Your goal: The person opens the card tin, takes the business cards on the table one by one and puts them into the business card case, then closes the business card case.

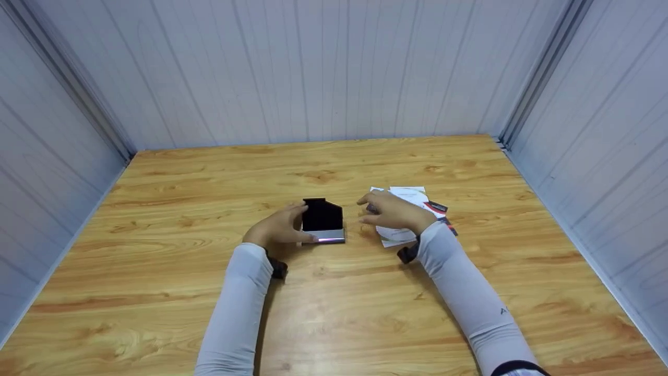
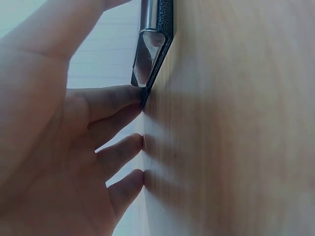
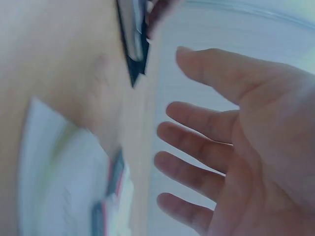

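Observation:
A black business card holder (image 1: 322, 216) with a silver band along its near side lies on the table. My left hand (image 1: 276, 225) holds it by its left side, thumb on the silver band and index finger at the far left edge. In the left wrist view the other fingertips (image 2: 130, 183) touch the tabletop. My right hand (image 1: 399, 211) is held above some white printed cards (image 1: 407, 194), fingers loosely bent and apart, with nothing in it. From the right wrist, the card holder (image 3: 133, 39) appears beyond the thumb, not touched by this hand.
Several cards lie overlapping right of the holder, among them dark ones with red (image 1: 437, 207), partly hidden by my right hand. The wood-grain table (image 1: 209, 313) meets pale panelled walls (image 1: 323, 78) at the back and sides.

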Available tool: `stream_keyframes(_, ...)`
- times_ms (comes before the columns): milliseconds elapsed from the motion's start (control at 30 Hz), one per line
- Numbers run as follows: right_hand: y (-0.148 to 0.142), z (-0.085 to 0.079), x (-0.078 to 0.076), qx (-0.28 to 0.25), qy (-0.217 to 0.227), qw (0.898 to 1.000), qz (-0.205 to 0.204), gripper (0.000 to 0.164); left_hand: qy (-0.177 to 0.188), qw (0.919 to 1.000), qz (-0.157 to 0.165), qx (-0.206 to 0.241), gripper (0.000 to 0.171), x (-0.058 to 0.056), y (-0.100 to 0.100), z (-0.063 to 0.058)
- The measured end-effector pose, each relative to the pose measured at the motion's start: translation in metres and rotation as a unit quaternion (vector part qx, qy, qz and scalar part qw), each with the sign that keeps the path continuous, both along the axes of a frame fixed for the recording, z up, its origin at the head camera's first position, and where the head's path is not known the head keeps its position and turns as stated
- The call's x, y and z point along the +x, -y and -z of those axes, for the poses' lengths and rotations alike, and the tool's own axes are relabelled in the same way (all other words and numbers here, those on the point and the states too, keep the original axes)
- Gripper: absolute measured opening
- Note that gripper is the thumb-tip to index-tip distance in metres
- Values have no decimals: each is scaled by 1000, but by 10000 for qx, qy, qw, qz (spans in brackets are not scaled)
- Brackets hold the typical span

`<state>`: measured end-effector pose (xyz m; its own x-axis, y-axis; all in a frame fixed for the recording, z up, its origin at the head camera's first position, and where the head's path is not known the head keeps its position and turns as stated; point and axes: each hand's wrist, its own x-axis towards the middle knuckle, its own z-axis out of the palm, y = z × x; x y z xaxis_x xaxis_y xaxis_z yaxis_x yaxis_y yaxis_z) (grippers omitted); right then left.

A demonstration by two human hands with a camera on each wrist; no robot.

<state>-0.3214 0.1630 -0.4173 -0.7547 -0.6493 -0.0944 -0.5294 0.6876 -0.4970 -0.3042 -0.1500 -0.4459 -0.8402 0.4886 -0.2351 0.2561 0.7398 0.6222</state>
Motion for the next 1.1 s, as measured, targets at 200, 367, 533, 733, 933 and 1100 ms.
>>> stream_keyframes(200,-25,-12,-3,-192,104,9994,266,48,-34,10000,-24,5,99,0,-1,1)
stream_keyframes(367,-43,-18,-5,-271,237,9976,592,48,-51,10000,-4,-4,98,0,0,1)
stream_keyframes(533,-56,-19,-10,-164,-50,9976,674,47,-73,10000,13,19,98,0,0,1)
stream_keyframes(733,-71,-15,-16,144,9,9937,1108,51,-56,10000,-14,62,100,1,1,0)
stream_keyframes(933,-81,-8,-19,635,367,9848,1574,58,-85,10000,-23,29,100,0,0,2)
stream_keyframes(1100,-83,-2,-21,903,402,9797,1742,67,-80,9999,-20,59,100,0,-1,3)
